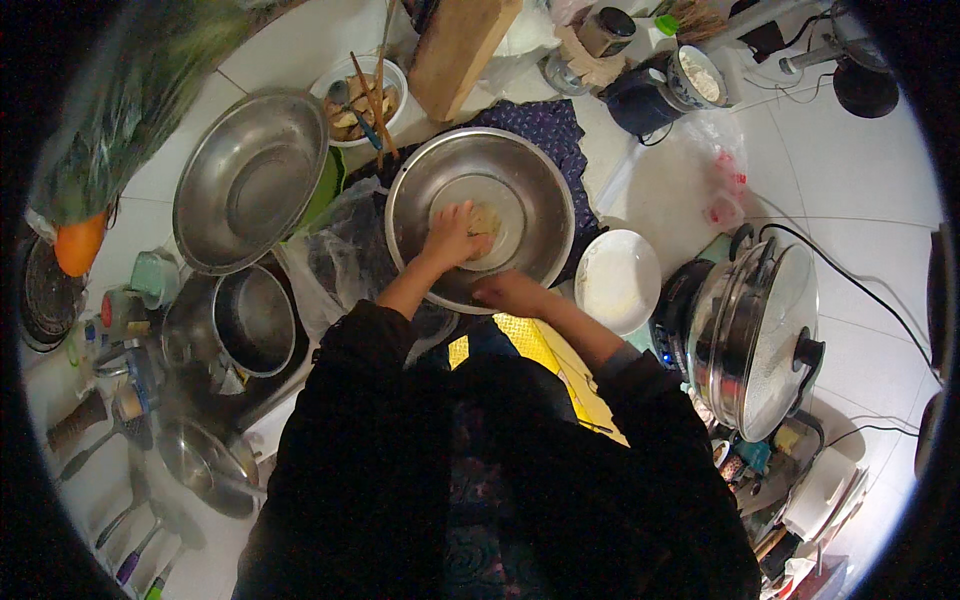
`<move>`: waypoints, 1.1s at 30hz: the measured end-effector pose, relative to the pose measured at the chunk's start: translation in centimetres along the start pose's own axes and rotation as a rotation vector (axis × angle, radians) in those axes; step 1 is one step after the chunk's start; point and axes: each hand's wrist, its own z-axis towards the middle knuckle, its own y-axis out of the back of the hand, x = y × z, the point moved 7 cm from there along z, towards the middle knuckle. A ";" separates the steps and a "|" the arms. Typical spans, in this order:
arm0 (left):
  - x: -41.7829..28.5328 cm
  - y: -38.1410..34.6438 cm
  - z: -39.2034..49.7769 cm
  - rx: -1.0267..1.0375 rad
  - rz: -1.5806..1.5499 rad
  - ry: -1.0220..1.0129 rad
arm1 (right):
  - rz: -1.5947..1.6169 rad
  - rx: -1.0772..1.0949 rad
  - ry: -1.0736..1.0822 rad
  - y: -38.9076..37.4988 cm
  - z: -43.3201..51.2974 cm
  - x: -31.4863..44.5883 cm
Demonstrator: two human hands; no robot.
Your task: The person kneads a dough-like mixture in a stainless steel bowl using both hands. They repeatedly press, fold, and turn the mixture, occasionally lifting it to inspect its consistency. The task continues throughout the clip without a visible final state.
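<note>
A large stainless steel basin stands in front of me on a dark patterned cloth. Inside it, on the bottom, lies a small pale lump, apparently dough. My left hand reaches into the basin and presses on the lump's left and lower side with its fingers spread. At the basin's near rim is my right hand, its fingers curled against the rim; whether they grip it is hard to tell. Just right of the basin sits a white oval dish with a thin pale residue.
An empty steel basin leans at the left above a dark pot. Beyond is a white bowl with food pieces and chopsticks. A glass-lidded steamer stands right. A wooden board and a bowl of white powder are farther back.
</note>
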 end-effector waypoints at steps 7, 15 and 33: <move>-1.3 -0.6 0.8 0.144 0.115 0.029 | 0.147 -0.128 -0.286 4.7 -0.7 -2.4; 0.9 -1.2 1.6 0.182 -0.031 0.128 | 0.163 -0.071 -0.194 5.5 -2.4 -2.0; 1.8 0.1 1.8 0.164 -0.357 0.248 | 0.555 0.014 -0.136 3.2 -0.2 -2.9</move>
